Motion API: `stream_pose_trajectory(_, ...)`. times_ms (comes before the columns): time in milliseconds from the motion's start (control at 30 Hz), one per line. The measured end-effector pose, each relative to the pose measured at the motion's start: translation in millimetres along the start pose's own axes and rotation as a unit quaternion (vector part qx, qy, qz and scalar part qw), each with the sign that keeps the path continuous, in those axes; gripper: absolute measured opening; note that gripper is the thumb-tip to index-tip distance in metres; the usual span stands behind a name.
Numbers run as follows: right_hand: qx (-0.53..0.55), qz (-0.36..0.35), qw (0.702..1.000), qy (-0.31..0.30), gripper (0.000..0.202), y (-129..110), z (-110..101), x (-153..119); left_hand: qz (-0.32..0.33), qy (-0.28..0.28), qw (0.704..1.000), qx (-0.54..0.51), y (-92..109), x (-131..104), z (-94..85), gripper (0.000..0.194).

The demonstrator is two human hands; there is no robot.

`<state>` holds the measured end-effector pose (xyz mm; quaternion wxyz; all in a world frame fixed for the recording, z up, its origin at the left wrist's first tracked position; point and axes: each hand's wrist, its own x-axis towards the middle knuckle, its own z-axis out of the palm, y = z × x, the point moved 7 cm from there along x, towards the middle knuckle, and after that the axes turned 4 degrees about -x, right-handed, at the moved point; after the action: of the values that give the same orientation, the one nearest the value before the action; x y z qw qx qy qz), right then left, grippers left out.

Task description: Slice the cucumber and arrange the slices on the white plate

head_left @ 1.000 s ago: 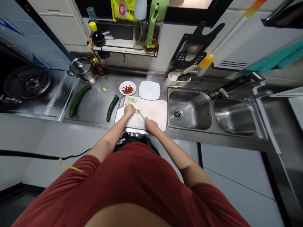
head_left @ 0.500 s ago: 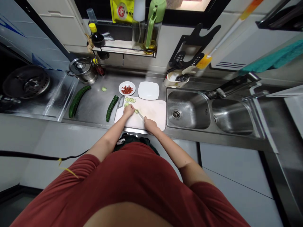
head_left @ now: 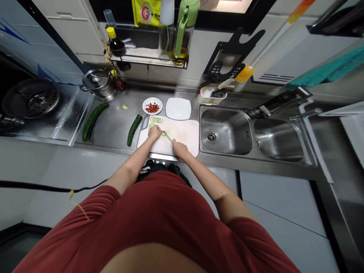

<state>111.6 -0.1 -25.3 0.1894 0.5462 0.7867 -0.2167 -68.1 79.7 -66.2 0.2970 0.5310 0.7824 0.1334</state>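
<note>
On the white cutting board [head_left: 186, 131] my right hand [head_left: 180, 148] is wrapped round the handle of a knife [head_left: 169, 139]. The blade points up and left, its tip at a thin cucumber slice [head_left: 164, 133] on the board. My left hand [head_left: 155, 132] is closed, fingertips pinched at the left edge of that slice. A row of overlapping cucumber slices [head_left: 156, 120] lies along the board's top left. More slices [head_left: 152, 125] show just above my left hand, which partly covers them.
Left of the board lie a cut cucumber [head_left: 134, 130], a longer cucumber [head_left: 93, 122] and a cucumber scrap [head_left: 124, 107]. Behind it stand a plate of chopped red pieces [head_left: 145, 105] and a white square plate [head_left: 178, 109]. A double sink [head_left: 227, 148] is at the right, a steel pot [head_left: 99, 84] back left.
The knife and my right hand have shifted very slightly left. My left hand stays at the cucumber slice, and the other things keep their places.
</note>
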Motion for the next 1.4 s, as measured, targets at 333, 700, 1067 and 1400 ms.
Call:
stream_pose_trajectory(333, 0.004, 0.008, 1.0, 0.002, 0.033, 4, 2, -10, 0.015, 0.008, 1.0, 0.0, 5, -5, -3.6, 0.012)
stream_pose_trajectory(700, 0.005, 0.01, 0.999, -0.031, 0.036, 12, 8, -24, 0.109, 0.026, 0.994, -0.005, 12, -39, 3.0, 0.03)
stream_pose_trajectory(1067, -0.004, 0.021, 1.0, -0.022, 0.032, 17, 16, -33, 0.141, 0.027, 0.989, 0.045, 20, -54, 4.8, 0.04)
stream_pose_trajectory(1400, 0.039, 0.033, 0.998, 0.021, 0.027, 37, 12, -45, 0.138, 0.02, 0.989, 0.049, 24, -56, 1.4, 0.036)
